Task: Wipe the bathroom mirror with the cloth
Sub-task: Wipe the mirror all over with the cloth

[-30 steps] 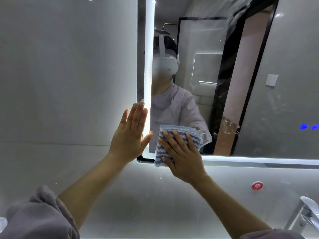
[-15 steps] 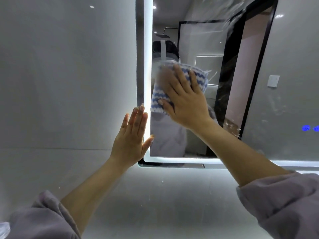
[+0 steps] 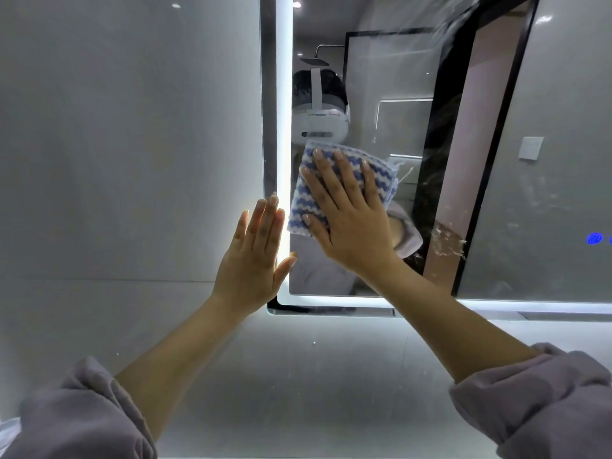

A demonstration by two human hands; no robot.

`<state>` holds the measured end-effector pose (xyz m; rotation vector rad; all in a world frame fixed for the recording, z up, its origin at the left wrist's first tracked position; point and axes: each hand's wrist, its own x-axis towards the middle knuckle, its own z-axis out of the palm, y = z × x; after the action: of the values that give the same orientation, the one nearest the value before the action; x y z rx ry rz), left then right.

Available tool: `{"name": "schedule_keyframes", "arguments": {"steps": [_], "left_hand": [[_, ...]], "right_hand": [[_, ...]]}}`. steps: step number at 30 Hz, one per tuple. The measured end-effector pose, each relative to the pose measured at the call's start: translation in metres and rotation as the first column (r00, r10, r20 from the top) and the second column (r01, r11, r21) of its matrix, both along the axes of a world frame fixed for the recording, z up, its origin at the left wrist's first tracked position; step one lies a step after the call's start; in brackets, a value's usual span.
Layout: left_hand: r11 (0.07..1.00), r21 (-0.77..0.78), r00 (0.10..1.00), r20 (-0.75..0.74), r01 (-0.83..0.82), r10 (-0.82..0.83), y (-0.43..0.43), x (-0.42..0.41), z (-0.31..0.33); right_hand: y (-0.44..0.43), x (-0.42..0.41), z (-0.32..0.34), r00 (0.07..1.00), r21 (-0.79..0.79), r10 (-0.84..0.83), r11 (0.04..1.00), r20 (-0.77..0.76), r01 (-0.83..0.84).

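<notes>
The bathroom mirror [image 3: 536,94] hangs on the wall with a lit white strip along its left and bottom edges. A folded cloth [image 3: 361,167] with blue and white wavy stripes lies flat on the glass near the left edge. My right hand [image 3: 351,223] presses on the cloth with fingers spread. My left hand [image 3: 255,260] rests flat and open against the wall and the mirror's lower left frame, holding nothing. Water streaks and droplets [image 3: 447,240] show on the glass right of the cloth.
A grey tiled wall [image 3: 132,144] fills the left side and the space under the mirror. Two blue touch lights [image 3: 594,238] glow at the mirror's right. My grey sleeves [image 3: 536,392] are pushed up on both arms.
My right hand swept the cloth up from the mirror's bottom left corner to the upper area, then back down to mid-height. My left hand stayed on the frame.
</notes>
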<state>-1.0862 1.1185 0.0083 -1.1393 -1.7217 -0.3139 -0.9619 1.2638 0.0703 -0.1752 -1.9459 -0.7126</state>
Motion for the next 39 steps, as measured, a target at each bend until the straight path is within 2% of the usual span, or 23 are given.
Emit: {"name": "schedule_keyframes", "arguments": {"steps": [10, 14, 20, 31, 39], "left_hand": [[0.999, 0.014, 0.999, 0.003, 0.032, -0.032, 0.001, -0.002, -0.003], [1.000, 0.017, 1.000, -0.001, 0.021, -0.021, 0.002, -0.003, -0.003], [0.999, 0.017, 0.999, -0.007, 0.033, -0.033, 0.003, -0.006, -0.005], [0.998, 0.014, 0.999, -0.006, 0.054, -0.054, 0.003, -0.006, -0.005], [0.999, 0.005, 0.999, -0.028, 0.042, -0.042, 0.000, -0.007, -0.005]], "right_hand": [[0.011, 0.016, -0.119, 0.999, -0.004, -0.004, 1.000, 0.052, 0.004], [0.012, 0.020, -0.147, 0.997, 0.035, -0.029, 0.999, 0.075, 0.027], [0.012, 0.019, -0.158, 0.999, 0.025, -0.003, 1.000, 0.045, 0.002], [-0.018, -0.001, -0.169, 0.999, -0.164, -0.003, 0.986, -0.050, -0.005], [0.001, 0.016, -0.164, 1.000, -0.047, -0.010, 0.999, 0.014, 0.011]]}}
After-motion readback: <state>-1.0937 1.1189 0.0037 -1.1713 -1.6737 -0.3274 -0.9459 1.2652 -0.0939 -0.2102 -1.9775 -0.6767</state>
